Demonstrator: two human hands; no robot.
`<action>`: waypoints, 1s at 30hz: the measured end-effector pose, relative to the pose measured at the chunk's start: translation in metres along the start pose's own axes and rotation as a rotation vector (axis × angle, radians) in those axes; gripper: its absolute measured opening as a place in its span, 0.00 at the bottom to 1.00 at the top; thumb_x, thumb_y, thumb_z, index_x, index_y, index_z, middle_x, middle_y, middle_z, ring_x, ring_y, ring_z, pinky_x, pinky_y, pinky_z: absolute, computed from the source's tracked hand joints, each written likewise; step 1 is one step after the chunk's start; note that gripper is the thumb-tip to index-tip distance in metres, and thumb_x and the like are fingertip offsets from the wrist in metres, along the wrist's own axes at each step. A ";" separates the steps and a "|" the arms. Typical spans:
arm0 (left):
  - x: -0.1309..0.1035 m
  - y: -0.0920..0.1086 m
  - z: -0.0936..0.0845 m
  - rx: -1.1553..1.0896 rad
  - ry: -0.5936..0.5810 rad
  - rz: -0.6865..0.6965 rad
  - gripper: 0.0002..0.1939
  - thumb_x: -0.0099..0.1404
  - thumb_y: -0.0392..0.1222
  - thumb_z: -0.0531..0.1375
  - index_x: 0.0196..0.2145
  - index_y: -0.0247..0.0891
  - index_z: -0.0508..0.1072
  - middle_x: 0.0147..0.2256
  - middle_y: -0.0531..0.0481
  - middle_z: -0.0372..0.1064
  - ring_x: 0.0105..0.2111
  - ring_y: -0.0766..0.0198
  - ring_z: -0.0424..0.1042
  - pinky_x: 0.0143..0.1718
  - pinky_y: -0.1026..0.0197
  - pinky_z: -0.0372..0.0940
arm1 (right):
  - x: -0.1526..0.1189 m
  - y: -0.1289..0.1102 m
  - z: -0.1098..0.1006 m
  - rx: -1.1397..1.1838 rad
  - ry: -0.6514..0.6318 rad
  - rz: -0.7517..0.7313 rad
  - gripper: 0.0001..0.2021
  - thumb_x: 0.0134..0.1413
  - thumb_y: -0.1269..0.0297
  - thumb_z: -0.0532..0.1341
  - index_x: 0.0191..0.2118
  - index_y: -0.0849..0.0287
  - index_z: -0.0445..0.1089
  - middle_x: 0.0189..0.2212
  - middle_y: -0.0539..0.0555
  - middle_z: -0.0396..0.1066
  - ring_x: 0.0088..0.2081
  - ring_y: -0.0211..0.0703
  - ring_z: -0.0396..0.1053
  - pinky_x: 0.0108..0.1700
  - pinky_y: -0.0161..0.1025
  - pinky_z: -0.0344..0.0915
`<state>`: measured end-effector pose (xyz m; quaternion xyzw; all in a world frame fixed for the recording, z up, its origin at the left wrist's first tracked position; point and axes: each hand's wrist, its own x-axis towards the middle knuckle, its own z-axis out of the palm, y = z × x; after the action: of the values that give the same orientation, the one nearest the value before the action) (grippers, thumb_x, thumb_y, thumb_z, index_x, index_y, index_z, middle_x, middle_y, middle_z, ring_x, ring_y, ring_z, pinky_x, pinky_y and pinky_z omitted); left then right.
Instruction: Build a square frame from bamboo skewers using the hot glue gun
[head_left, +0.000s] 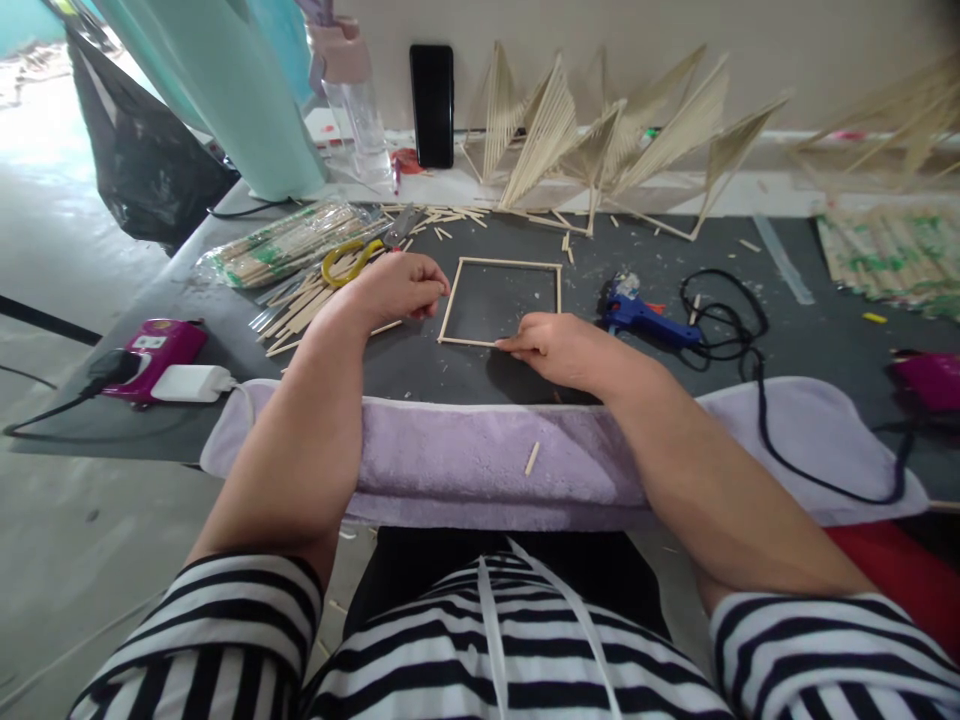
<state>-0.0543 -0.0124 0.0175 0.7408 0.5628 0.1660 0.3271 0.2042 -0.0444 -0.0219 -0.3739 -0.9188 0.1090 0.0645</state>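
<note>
A square frame of thin wooden sticks (510,263) lies flat on the dark table. My right hand (559,348) is closed at its near side, fingertips on the near stick. Just left of the frame hovers my left hand (401,287), its fingers curled together; whatever may be in them is hidden. Behind and beside that hand lie loose wooden sticks (304,312) and yellow-handled scissors (352,262). To the right of the frame rests a blue glue gun (651,318) with a black cord.
Stick structures (555,140) stand along the wall beside a phone (432,105) and a clear bottle (358,110). Stick packs lie left (285,240) and right (885,250). A purple power socket (169,350) sits at left. A lilac cloth (487,455) covers the front edge.
</note>
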 end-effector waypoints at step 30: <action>-0.004 0.006 -0.004 0.333 -0.232 0.078 0.10 0.54 0.46 0.59 0.30 0.39 0.76 0.26 0.54 0.72 0.28 0.65 0.68 0.31 0.64 0.57 | -0.003 0.002 0.001 0.012 0.031 -0.032 0.16 0.62 0.71 0.58 0.50 0.53 0.79 0.35 0.55 0.74 0.35 0.40 0.70 0.38 0.35 0.61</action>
<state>-0.0538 -0.0159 0.0244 0.8201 0.5117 -0.0030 0.2561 0.2076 -0.0452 -0.0231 -0.3605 -0.9228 0.1078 0.0825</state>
